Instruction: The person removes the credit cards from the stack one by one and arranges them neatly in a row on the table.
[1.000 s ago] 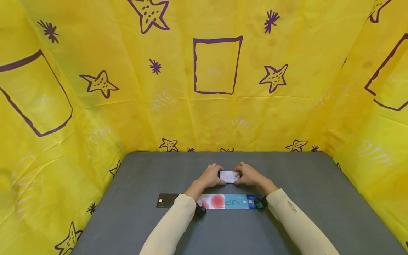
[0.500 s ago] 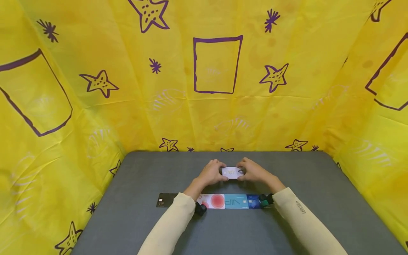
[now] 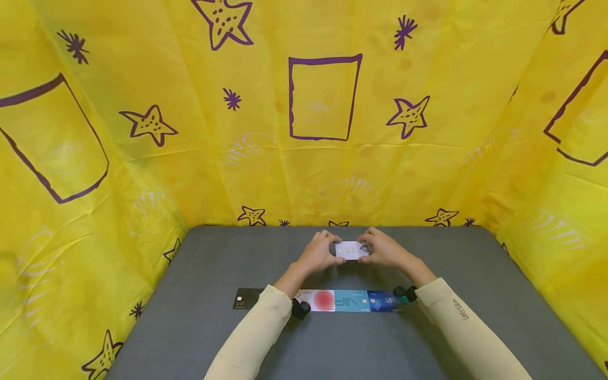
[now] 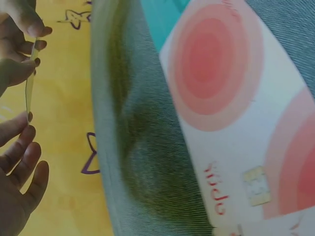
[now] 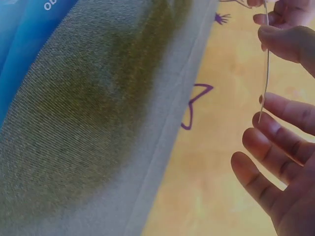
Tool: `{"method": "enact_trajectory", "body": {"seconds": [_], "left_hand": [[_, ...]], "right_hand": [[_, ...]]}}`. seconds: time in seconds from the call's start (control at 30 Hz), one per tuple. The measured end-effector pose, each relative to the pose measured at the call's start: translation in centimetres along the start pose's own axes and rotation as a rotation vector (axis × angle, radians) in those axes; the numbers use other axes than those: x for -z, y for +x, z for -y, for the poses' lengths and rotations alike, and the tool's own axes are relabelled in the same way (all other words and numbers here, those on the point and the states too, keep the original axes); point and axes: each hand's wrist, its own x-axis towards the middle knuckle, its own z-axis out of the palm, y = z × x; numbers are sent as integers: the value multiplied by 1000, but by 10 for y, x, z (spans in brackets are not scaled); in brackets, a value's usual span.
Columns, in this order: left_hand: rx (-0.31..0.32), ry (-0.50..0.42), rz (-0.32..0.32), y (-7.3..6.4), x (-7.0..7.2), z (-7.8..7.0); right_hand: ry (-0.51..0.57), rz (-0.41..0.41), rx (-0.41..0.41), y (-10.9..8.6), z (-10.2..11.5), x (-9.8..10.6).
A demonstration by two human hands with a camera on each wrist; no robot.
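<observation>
A white VIP card is held up above the far part of the table. My left hand pinches its left end between thumb and fingers. On the other side, my right hand pinches the right end. Both wrist views show the card edge-on, a thin sheet between fingertips, and slightly bowed in the right wrist view. Below the hands lies a row of cards: a black one, a white one with red circles, a teal one and a blue one.
The grey table meets a yellow patterned cloth at its back edge. Cloth also hangs at both sides. My left sleeve and wrist camera cover part of the card row; the right wrist camera overlaps its right end.
Both hands have moved the white card away from me and a little to the right. The right forearm has shifted right, showing more of the blue card.
</observation>
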Motion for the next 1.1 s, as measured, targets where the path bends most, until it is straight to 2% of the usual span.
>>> {"method": "enact_trajectory", "body": {"seconds": [0.43,0.8,1.1], "left_hand": [[-71,24,-45,2,7,-11],[-120,17,-42,-1,18,-30],[-157,75,-59,-5,15,-46]], "right_hand": [[1,-51,30,-9,1,17],[-13,-89,43,-21,1,32],[8,-131,44,-40,-2,40]]}}
